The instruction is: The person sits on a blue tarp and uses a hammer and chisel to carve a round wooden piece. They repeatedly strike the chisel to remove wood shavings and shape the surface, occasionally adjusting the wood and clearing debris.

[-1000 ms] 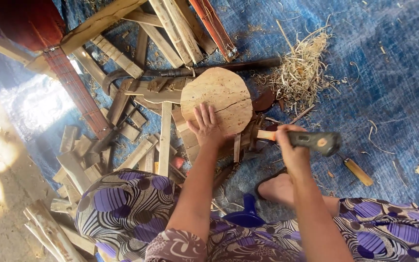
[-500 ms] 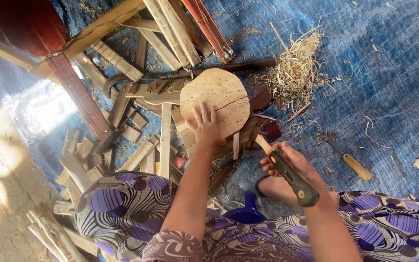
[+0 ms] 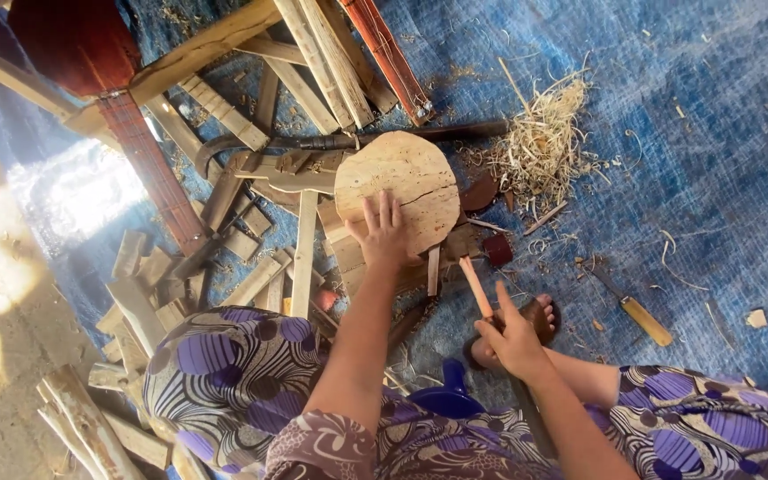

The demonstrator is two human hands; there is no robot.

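Two hands are at work in the lower middle of the frame, above a lap in purple-patterned cloth. Nearest, the right hand (image 3: 513, 338) is clenched round a wooden-handled tool (image 3: 477, 289), whose pale handle now points up and to the left, toward the round wooden disc (image 3: 399, 189). A second ago the same tool lay level, out to the right of the disc; half a second ago it hung down by the wrist. So the tool has swung round and drawn in close under the disc's lower edge, which suggests the blows or cuts there are going on. Its working end is hidden behind the hand and forearm.

Further up, the left hand (image 3: 382, 236) lies flat on the lower left of the disc, fingers spread and pressing, not gripping; it has hardly moved. The disc rests at the centre of the frame on a heap of wooden offcuts (image 3: 251, 267).

Beyond, at upper right, wood shavings (image 3: 544, 147) lie on the blue tarpaulin (image 3: 713, 107), and a yellow-handled chisel (image 3: 633, 307) lies apart at right.
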